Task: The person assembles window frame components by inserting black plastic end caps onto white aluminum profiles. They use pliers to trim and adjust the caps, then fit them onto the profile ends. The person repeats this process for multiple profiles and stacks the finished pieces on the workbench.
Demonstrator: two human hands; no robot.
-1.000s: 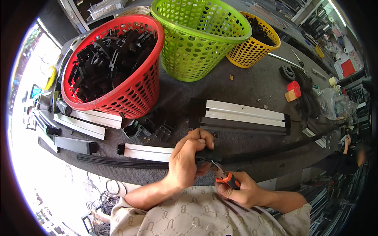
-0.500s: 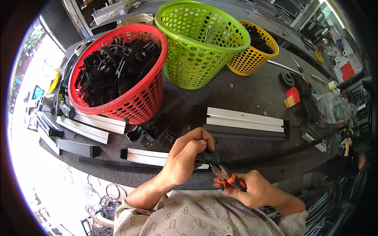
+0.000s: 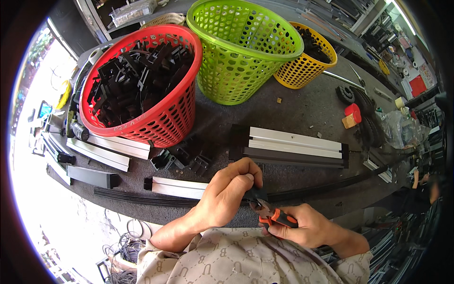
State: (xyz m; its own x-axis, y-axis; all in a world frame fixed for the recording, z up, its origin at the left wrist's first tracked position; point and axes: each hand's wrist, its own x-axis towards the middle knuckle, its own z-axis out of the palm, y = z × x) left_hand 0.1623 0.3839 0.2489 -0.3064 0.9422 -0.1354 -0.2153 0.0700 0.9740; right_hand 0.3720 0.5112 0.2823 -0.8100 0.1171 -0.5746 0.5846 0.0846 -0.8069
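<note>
Between the fingers of my left hand [image 3: 227, 191] is a small black plastic piece [image 3: 258, 193], partly hidden by the thumb and knuckles. My right hand [image 3: 305, 228] grips cutting pliers [image 3: 283, 218] with orange and black handles. Their metal jaws meet the lower right edge of the black piece; whether they bite into it cannot be made out. Just beyond my left hand, several loose black plastic pieces [image 3: 201, 162] lie on the dark tabletop [image 3: 220, 120]. A white metal profile [image 3: 179, 187] with a black end lies left of that hand.
A red basket [image 3: 168, 125] full of black plastic pieces stands at the left, beside an empty green basket [image 3: 234, 78] and a yellow one [image 3: 299, 71] with dark parts. White and grey profiles [image 3: 295, 142] lie across the middle. A red-lidded jar [image 3: 351, 116] stands at the right.
My left hand has moved slightly right with the black piece, which is now turned and more hidden. The pliers stay at its edge. The view has shifted a little.
</note>
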